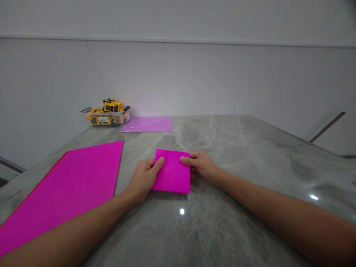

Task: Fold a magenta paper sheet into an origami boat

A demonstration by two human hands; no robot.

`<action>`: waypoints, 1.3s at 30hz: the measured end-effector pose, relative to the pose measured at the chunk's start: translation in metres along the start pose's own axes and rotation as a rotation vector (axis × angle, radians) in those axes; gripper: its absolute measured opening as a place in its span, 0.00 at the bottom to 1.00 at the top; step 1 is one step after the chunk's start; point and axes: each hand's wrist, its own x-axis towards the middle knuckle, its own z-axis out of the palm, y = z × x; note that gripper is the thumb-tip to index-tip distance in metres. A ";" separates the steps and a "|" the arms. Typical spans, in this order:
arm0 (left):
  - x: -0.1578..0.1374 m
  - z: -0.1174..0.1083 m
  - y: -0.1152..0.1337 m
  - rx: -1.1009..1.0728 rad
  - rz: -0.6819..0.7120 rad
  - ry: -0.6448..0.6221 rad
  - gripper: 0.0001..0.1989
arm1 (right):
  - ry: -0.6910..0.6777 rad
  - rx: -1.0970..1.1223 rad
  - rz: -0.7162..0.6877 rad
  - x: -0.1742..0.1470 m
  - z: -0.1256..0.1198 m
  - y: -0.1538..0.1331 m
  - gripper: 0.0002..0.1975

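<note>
A small, nearly square piece of bright magenta paper (172, 174) is held a little above the table, tilted toward me. My left hand (144, 176) pinches its left edge, thumb on top and fingers curled behind. On the opposite edge, my right hand (202, 166) grips near the upper corner with its thumb flat on the face. Most fingers of both hands are hidden behind the paper. Whether it is folded into layers I cannot tell. Large magenta sheets (80, 174) lie to the left, partly under my left forearm, with a red edge along their far left side.
The grey marbled table (244, 178) reaches back to a white wall. At the back left stands a clear plastic box (107, 119) with yellow toy vehicles (112, 106) in it. Beside it lies a flat lilac sheet or packet (148, 124).
</note>
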 end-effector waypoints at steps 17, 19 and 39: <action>-0.012 0.005 0.004 0.212 -0.080 -0.216 0.16 | -0.262 -0.116 0.102 -0.001 -0.032 -0.041 0.18; -0.012 0.004 0.001 0.199 -0.052 -0.199 0.17 | -0.330 -0.187 0.121 -0.004 -0.034 -0.048 0.19; -0.009 0.000 -0.011 0.171 -0.047 -0.372 0.17 | -0.320 -0.497 -0.071 -0.008 -0.029 -0.056 0.20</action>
